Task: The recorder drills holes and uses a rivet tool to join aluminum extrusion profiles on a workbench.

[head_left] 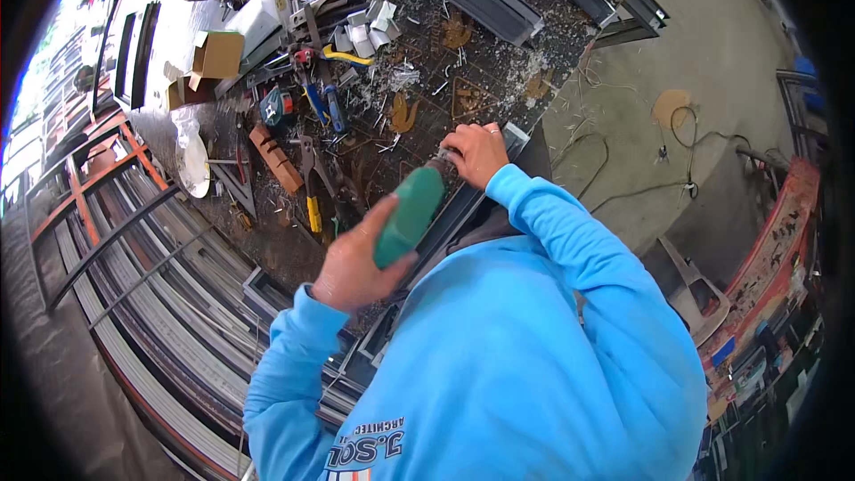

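my blue sweatshirt [525, 356] up close | left hand [352, 263] wrapped round a blurry green thing [411, 214], tip near my right hand [479, 156] | right fingers bunched, can't tell on what tbh

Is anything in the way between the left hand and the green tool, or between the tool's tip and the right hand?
Nothing visible blocks either. The left hand grips the green tool; the fingers of the right hand are right by its tip, where blur hides any contact.
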Motion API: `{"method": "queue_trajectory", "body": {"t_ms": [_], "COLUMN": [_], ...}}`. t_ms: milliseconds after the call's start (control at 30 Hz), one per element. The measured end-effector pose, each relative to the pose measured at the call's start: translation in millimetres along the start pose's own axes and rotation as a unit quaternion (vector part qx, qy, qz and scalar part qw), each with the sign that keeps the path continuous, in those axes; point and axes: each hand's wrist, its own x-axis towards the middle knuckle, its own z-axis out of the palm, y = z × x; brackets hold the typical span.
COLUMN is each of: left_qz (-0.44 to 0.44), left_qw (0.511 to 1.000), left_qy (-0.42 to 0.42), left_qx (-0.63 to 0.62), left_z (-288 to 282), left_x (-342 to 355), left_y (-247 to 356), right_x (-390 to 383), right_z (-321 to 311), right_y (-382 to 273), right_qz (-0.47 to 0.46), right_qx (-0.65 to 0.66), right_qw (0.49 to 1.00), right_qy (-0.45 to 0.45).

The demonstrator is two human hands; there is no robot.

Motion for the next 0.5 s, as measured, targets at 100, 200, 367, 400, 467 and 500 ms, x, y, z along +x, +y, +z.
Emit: {"method": "queue_trajectory", "body": {"t_ms": [100, 200, 367, 400, 467, 500], "left_qz": [-0.229, -0.077, 0.030, 0.007, 0.034, -0.016], "left_qw": [0.872, 0.987, 0.972, 0.971, 0.991, 0.972], "left_qy": [0.033, -0.005, -0.187, -0.203, 0.010, 0.035], "left_qx": [-0.431, -0.142, 0.141, 0.124, -0.126, -0.230], "left_z": [-35, -51, 2, 10, 35, 28], "left_x": [26, 53, 9, -7, -39, -35], "left_y": [-6, 16, 52, 30, -39, -52], "right_x": [-2, 1, -5, -3, 0, 1], "right_z": [2, 0, 5, 4, 0, -1], "right_y": [-6, -4, 8, 2, -11, -12], "right_qz": [0.005, -0.004, 0.002, 0.000, -0.007, -0.001], "right_qx": [-0.005, -0.010, 0.010, 0.013, 0.010, 0.023], "right_qw": [1.000, 1.000, 1.000, 1.000, 1.000, 1.000], "right_qy": [-0.012, -0.023, 0.014, 0.014, 0.001, -0.007]}}
